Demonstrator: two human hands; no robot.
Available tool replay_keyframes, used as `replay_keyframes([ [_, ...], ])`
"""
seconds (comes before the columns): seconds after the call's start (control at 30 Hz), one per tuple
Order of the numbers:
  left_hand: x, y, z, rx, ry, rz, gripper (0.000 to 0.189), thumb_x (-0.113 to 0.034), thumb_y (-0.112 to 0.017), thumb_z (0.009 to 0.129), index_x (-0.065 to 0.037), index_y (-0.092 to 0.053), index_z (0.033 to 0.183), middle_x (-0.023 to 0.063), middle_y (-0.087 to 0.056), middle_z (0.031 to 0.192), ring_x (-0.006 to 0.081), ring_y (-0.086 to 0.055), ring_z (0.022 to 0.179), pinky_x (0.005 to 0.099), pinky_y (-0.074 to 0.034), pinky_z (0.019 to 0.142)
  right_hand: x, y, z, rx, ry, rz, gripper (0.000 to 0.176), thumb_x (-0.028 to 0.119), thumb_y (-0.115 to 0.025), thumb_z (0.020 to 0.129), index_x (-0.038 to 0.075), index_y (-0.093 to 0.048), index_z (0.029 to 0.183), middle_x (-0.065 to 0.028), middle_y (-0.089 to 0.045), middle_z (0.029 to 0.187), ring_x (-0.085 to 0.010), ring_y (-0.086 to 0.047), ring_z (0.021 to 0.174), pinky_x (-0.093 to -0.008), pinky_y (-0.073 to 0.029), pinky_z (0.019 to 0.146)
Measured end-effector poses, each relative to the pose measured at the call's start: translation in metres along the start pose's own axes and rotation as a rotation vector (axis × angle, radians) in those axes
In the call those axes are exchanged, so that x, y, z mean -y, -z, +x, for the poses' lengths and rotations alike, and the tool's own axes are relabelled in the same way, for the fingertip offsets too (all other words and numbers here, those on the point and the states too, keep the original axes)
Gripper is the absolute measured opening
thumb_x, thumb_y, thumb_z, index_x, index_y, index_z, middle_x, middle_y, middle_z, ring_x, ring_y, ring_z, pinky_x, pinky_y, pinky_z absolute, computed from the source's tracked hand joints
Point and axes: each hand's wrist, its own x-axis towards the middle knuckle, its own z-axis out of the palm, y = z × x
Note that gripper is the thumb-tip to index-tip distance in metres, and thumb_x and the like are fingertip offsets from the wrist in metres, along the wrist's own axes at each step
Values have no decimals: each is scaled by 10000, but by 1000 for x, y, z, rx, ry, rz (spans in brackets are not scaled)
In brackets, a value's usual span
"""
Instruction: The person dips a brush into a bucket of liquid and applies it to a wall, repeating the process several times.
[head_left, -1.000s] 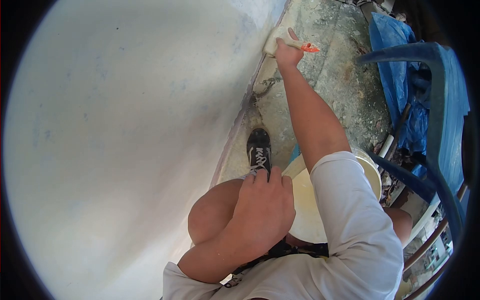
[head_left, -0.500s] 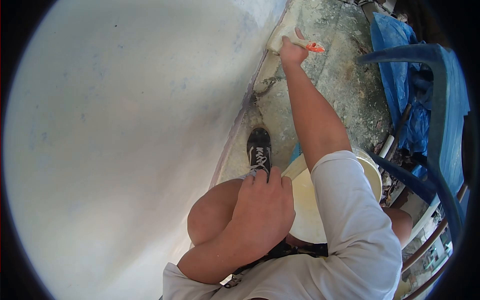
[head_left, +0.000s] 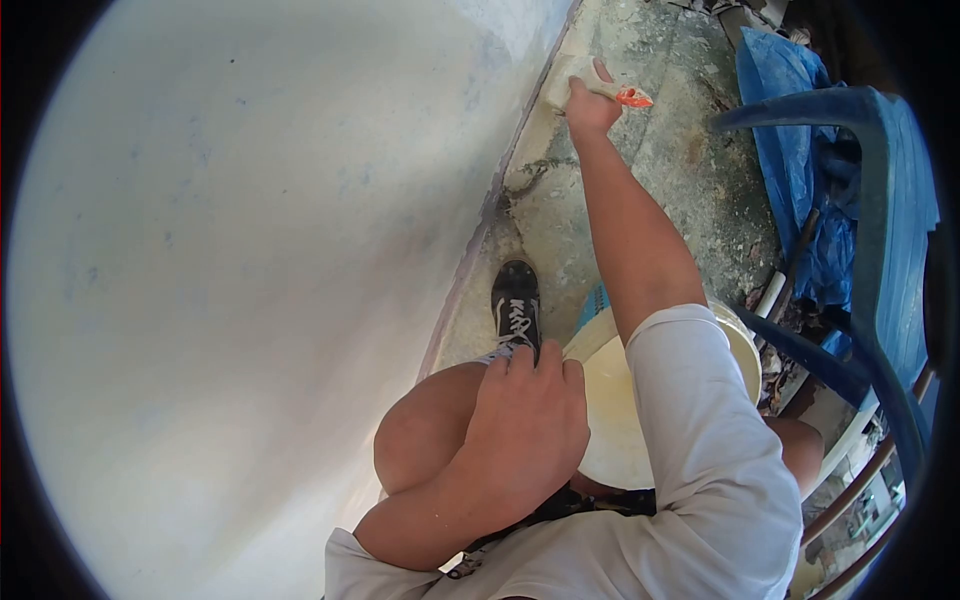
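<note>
My right hand (head_left: 592,108) is stretched far forward and closed round a wide paintbrush (head_left: 570,85). The brush has a pale, paint-covered head and an orange handle end, and its head is at the foot of the white wall (head_left: 250,250). Near my bent knee, my left hand (head_left: 530,415) is closed with its fingers curled down, next to the rim of a bucket (head_left: 612,400); its fingertips and anything in them are hidden. Pale paint shows inside the bucket, which is partly covered by my right arm.
A black shoe (head_left: 516,305) stands on the stained concrete floor (head_left: 670,170) beside the wall. To the right are a blue plastic chair (head_left: 880,240), a blue plastic sheet (head_left: 785,150), and pipes and debris. A small blue item shows behind the bucket.
My right hand and the brush have shifted very slightly right and down in the view, with the brush head a little farther from the wall's edge. My left hand has hardly moved.
</note>
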Motion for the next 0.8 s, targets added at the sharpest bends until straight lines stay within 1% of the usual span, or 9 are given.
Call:
replay_keyframes([
  [0.03, 1, -1, 0, -48, -21, -6, 140, -91, -555, 699, 12, -556, 794, 131, -526, 805, 242, -533, 751, 348, -415, 665, 1, 0, -1, -1, -3, 2, 507, 36, -685, 698, 64, -599, 1197, -120, -641, 1066, -202, -621, 938, -297, -471, 864],
  [0.17, 0, 2, 2, -33, -12, -4, 150, -92, -559, 696, 16, -559, 800, 130, -524, 803, 242, -532, 750, 349, -417, 667, 11, -4, -9, 9, -52, 1, 509, 57, -693, 699, 70, -599, 1199, -123, -647, 1050, -195, -619, 944, -295, -468, 867],
  [0.23, -1, 4, 2, 64, 36, 3, 243, -150, -624, 686, 23, -566, 847, 145, -537, 889, 276, -546, 850, 376, -447, 759, 13, -8, -11, 7, -48, 9, 508, 64, -697, 699, 70, -600, 1198, -123, -647, 1049, -195, -619, 945, -294, -467, 867],
  [0.33, 0, 3, 2, 46, 23, 7, 231, -148, -620, 688, 21, -565, 836, 145, -535, 885, 276, -546, 841, 376, -448, 746, 12, -15, -8, 41, -35, 0, 506, 42, -695, 705, 54, -592, 1200, -127, -635, 1071, -195, -615, 950, -293, -469, 864],
  [0.4, 1, 4, 2, 51, 25, 3, 229, -145, -619, 688, 22, -564, 835, 145, -535, 883, 277, -546, 839, 378, -448, 741, 10, -15, -4, 33, 2, 156, 502, 10, -685, 712, 35, -582, 1203, -134, -627, 1077, -197, -612, 950, -293, -472, 859],
  [0.5, 0, 3, 2, 47, 20, -2, 225, -141, -617, 687, 22, -563, 832, 145, -535, 881, 278, -546, 836, 383, -449, 731, 12, -5, 8, -31, 3, 225, 502, -20, -671, 717, 23, -572, 1207, -141, -626, 1070, -199, -610, 949, -294, -477, 853],
  [0.6, -1, 2, 2, 35, 13, -3, 223, -137, -614, 685, 24, -562, 830, 145, -535, 878, 278, -546, 834, 386, -450, 725, 13, 3, 17, -17, 48, 215, 504, -21, -671, 717, 30, -572, 1209, -145, -626, 1067, -201, -614, 939, -294, -479, 849],
  [0.7, -3, 3, 2, 37, 6, -7, 222, -136, -613, 683, 24, -562, 828, 146, -535, 877, 278, -547, 833, 387, -451, 724, 13, 5, 17, -19, 60, 106, 507, -18, -670, 718, 33, -571, 1212, -145, -629, 1061, -202, -616, 929, -293, -480, 847],
  [0.8, -4, 4, 3, 47, 5, -1, 224, -136, -614, 682, 25, -562, 828, 150, -536, 876, 281, -548, 831, 384, -452, 726, 8, -1, 17, -16, 45, 99, 512, -8, -674, 718, 42, -571, 1217, -146, -633, 1059, -204, -618, 926, -293, -478, 847],
])
